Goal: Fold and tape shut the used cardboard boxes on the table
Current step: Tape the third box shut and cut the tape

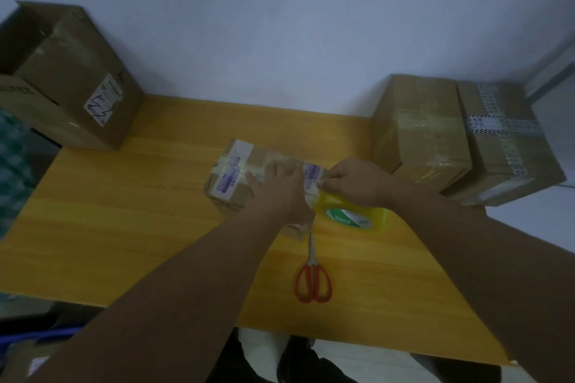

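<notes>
Head view: small cardboard box (231,179) sits mid-table (124,221). Left hand (275,185) lies flat on top, fingers straight, likely pinning the flaps for taping. Right hand (354,180) is curled, pinching tape off the tape roll (351,216) at the box's right end. Scissors (312,274) lie near, ready for the cut.

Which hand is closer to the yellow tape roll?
Right. The right hand sits at the far edge of the yellow tape roll, pinching its tape. The left hand lies flat on the small box, left of the roll.
</notes>
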